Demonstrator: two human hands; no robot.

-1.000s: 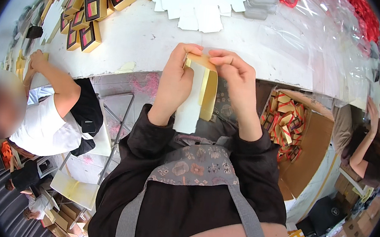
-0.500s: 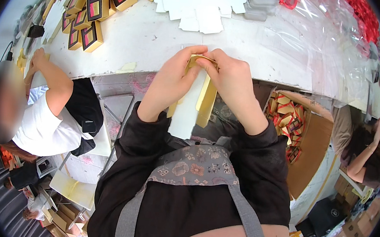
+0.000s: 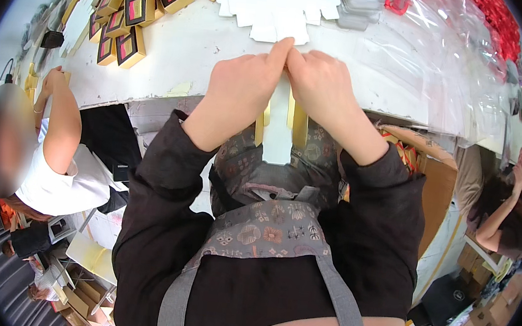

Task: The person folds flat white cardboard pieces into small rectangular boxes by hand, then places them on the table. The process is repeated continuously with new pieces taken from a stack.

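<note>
My left hand [image 3: 241,86] and my right hand [image 3: 320,84] meet at the near edge of the table, fingertips together. Both are closed on the far end of a cardboard box blank [image 3: 278,133], partly folded, with a white middle panel and gold side flaps. It hangs down from under my hands toward my lap. My fingers cover its far end. Just beyond my fingertips lies a stack of white flat blanks [image 3: 276,4] with notched edges.
Gold boxes with dark-framed windows [image 3: 139,0] are heaped on the table [image 3: 178,48] at the far left. Clear plastic sheets [image 3: 427,66] spread at the right, near red shredded filler [image 3: 497,25]. A brown carton [image 3: 440,186] stands below on the right. Co-workers sit on both sides.
Both hands have moved forward over the table, carrying the box blank away from me. My fingertips now come close to the white stack, and the blank lies straighter.
</note>
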